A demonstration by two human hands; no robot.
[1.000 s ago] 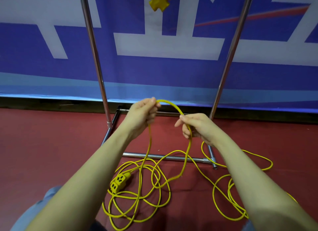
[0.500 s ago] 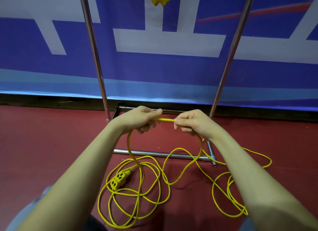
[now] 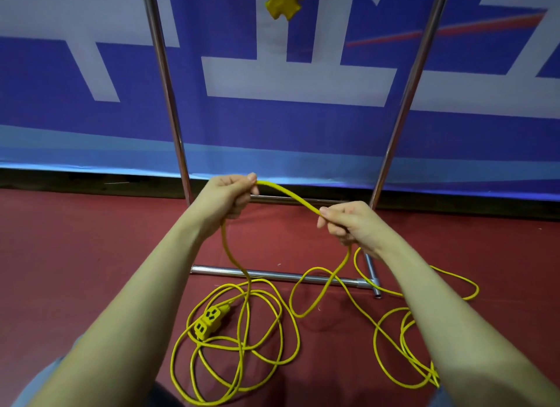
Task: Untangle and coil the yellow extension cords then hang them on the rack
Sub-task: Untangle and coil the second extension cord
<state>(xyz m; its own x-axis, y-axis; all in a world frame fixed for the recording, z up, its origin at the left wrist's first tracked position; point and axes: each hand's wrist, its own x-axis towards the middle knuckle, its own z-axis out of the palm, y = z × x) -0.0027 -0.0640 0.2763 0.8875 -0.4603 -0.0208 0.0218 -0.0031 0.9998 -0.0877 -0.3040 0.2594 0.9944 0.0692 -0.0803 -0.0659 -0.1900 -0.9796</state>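
1. Dark red matte floor (image 3: 75, 255) fills the lower half of the head view and carries the loose loops of a thin yellow extension cord (image 3: 242, 346).
2. Nearest the person, those loops pile up in a tangle, with the cord's yellow multi-outlet socket block (image 3: 210, 318) lying among them; more loops lie off to the right.
3. From that pile the cord rises to the left hand (image 3: 225, 199), whose fingers are curled round it in a grip.
4. A short arched span of cord runs from the left hand to the right hand (image 3: 348, 221), which pinches it between thumb and curled fingers; below this hand the cord drops back to the floor.
5. Beyond the hands stands a chrome tubular metal rack (image 3: 169, 103), its base bars on the floor and two uprights rising.
6. Behind the rack hangs a blue and white banner (image 3: 288, 127).
7. At the top edge, a yellow plug end (image 3: 281, 3) hangs between the uprights.
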